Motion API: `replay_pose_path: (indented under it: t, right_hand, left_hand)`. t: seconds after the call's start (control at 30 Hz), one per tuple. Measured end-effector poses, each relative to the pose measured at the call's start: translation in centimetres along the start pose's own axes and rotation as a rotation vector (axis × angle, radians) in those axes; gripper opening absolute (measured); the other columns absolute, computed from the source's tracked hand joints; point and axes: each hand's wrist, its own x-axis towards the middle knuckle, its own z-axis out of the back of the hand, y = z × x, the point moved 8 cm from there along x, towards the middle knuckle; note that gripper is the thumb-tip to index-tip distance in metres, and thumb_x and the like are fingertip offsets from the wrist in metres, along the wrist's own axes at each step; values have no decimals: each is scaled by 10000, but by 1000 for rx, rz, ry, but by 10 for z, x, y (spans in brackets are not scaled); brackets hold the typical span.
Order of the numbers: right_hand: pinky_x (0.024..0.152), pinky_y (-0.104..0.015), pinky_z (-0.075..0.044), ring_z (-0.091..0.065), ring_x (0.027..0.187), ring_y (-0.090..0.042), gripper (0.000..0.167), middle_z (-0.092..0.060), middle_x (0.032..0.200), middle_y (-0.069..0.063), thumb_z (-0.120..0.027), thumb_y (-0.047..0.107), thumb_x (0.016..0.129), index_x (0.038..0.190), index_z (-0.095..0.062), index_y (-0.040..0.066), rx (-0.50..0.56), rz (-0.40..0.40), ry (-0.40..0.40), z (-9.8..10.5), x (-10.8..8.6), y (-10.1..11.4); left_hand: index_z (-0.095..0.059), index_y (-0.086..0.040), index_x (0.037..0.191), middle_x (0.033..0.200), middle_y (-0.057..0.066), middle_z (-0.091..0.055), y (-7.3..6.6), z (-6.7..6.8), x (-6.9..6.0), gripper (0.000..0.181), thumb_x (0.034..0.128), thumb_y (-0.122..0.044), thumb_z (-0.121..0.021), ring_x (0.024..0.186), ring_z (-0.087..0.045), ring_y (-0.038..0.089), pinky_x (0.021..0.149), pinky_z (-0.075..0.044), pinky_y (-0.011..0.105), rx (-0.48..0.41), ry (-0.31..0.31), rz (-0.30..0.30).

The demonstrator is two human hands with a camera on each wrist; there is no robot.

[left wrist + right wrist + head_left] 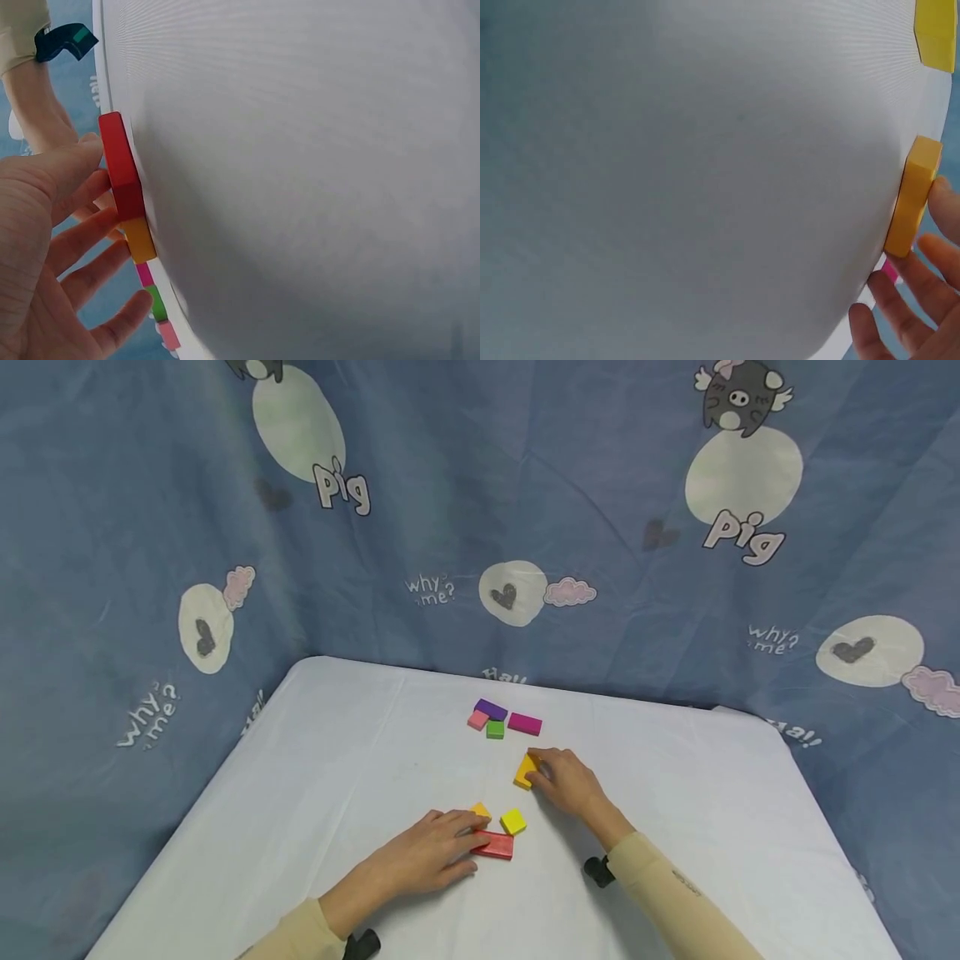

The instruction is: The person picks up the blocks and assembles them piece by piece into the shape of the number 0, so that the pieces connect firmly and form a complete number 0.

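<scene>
In the head view my left hand (427,853) lies over the left end of a red rectangular block (495,846), fingers loosely extended. The left wrist view has the thumb beside that red block (122,166) and the other fingers spread. Just behind it sits a small orange block (481,811), partly covered by the fingers. A yellow block (513,822) stands close to the red one. Farther out, my right hand (567,781) pinches a longer yellow-orange block (527,772) between thumb and fingers; this block (913,196) rests on the table.
A group at the back holds a purple block (491,709), a pink block (477,719), a green block (495,729) and a magenta block (525,724). The white-covered table (720,827) meets a blue printed curtain (420,510) at its far edge.
</scene>
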Motion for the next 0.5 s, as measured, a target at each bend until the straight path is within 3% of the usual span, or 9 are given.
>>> replay_pose_path:
  t: [0.5]
  right_hand:
    - [969,-408,-460,-549,1062,-223,453,-602,1125,-56,-703,325,910,1301,-637,106,61,-5,28,-2,-7,-1]
  left_hand:
    - [-598,-198,1351,1419,2,-493,0,1,-1,429,961,-375,-618,1287,-466,183,933,-460,434,10,-26,-17]
